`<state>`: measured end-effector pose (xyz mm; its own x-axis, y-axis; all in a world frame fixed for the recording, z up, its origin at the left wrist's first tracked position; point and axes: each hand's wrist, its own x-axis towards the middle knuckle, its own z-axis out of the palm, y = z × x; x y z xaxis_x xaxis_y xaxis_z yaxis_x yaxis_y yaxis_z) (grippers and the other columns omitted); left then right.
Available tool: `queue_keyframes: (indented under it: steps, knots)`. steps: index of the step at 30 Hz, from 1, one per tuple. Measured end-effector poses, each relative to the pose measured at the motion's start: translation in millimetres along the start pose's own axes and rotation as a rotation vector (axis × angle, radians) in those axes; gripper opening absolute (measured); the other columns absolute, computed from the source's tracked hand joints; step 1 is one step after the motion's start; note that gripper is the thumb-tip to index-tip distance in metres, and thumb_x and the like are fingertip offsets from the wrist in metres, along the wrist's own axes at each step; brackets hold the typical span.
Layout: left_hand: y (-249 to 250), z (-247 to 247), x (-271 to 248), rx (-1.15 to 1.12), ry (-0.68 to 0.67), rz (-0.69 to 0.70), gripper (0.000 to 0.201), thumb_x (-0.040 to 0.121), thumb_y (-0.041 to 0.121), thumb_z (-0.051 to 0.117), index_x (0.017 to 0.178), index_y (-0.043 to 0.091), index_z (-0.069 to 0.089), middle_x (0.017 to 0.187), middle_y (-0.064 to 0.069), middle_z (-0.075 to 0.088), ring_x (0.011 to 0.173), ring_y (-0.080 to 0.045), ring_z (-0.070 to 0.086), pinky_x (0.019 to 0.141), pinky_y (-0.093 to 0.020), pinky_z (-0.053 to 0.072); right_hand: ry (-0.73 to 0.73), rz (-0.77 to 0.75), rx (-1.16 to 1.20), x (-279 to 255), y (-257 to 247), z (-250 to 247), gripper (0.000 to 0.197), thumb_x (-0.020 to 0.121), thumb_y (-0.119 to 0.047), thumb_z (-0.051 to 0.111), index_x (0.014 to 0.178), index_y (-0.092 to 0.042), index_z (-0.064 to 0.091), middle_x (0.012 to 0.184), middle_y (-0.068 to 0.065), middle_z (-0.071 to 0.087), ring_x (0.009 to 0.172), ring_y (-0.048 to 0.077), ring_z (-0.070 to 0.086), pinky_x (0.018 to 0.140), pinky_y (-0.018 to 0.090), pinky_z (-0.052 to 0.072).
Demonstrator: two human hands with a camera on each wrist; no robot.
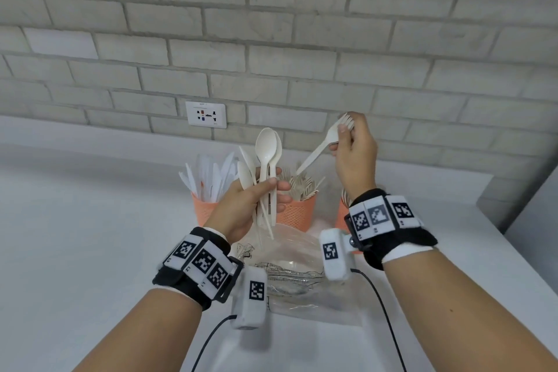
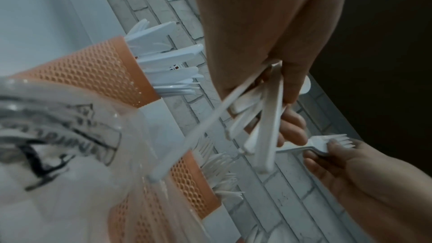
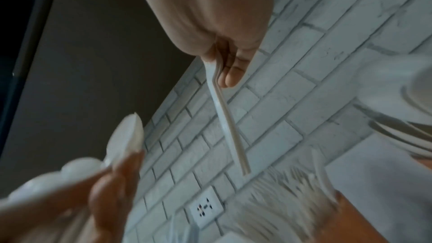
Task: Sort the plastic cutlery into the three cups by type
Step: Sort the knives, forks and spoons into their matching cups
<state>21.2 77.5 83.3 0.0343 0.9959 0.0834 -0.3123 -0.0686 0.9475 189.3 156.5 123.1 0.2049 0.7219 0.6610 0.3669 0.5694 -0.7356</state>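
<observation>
My left hand (image 1: pixel 256 190) grips a bunch of several cream plastic spoons (image 1: pixel 267 149) by their handles (image 2: pixel 264 117), bowls up, above the cups. My right hand (image 1: pixel 351 142) pinches a single cream fork (image 1: pixel 320 149) at its head, handle slanting down toward the middle cup; the fork (image 3: pixel 228 117) hangs from my fingers, and its tines (image 2: pixel 343 141) show beside my thumb. Three orange mesh cups stand by the wall: the left cup (image 1: pixel 203 210) holds white knives (image 1: pixel 211 175), the middle cup (image 1: pixel 297 214) holds forks (image 1: pixel 302 186), the right cup (image 1: pixel 342 217) is mostly hidden behind my right wrist.
A crumpled clear plastic bag (image 1: pixel 290 260) lies on the white counter (image 1: pixel 75 235) in front of the cups. A wall socket (image 1: pixel 206 115) sits in the grey brick wall behind. The counter's right edge (image 1: pixel 513 251) drops off near my right forearm.
</observation>
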Motion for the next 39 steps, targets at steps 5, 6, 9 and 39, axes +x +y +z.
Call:
queue_keyframes:
  steps: [5,6,9,39]
  knots:
    - [-1,1,2,-0.010,-0.004,-0.011,0.019,0.093,0.006,0.048,0.108,0.007,0.060,0.077,-0.006,0.072,0.067,-0.018,0.070,0.066,-0.031,0.058,-0.197,-0.103,-0.224,-10,26,24,0.022,0.100,-0.015,0.035,0.110,-0.008,0.053,0.073,0.016,0.057,0.067,0.032,0.058,0.058,0.038,0.046]
    - [0,0,2,-0.019,-0.013,-0.018,0.020,0.094,0.006,0.047,0.108,0.007,0.060,0.078,-0.007,0.072,0.067,-0.018,0.070,0.066,-0.031,0.058,-0.254,-0.113,-0.306,-11,31,29,0.022,0.099,-0.015,0.034,0.108,-0.008,0.053,0.072,0.015,0.054,0.068,0.030,0.056,0.058,0.035,0.041]
    - [1,-2,1,-0.019,-0.038,-0.039,0.021,0.096,0.007,0.043,0.109,0.010,0.059,0.080,-0.007,0.073,0.065,-0.019,0.069,0.062,-0.029,0.059,-0.460,-0.101,-0.629,-15,43,39,0.024,0.098,-0.013,0.034,0.105,-0.010,0.057,0.092,0.014,0.060,0.095,0.031,0.049,0.073,0.035,0.032]
    - [-2,135,21,0.453,-0.138,0.137,0.014,0.082,-0.011,0.051,0.088,0.001,0.048,0.066,-0.009,0.048,0.049,-0.010,0.049,0.045,-0.019,0.042,-0.349,0.387,0.356,-19,-17,-74,0.024,0.083,-0.003,0.060,0.100,-0.018,0.054,0.092,0.009,0.065,0.073,0.019,0.063,0.053,0.026,0.051]
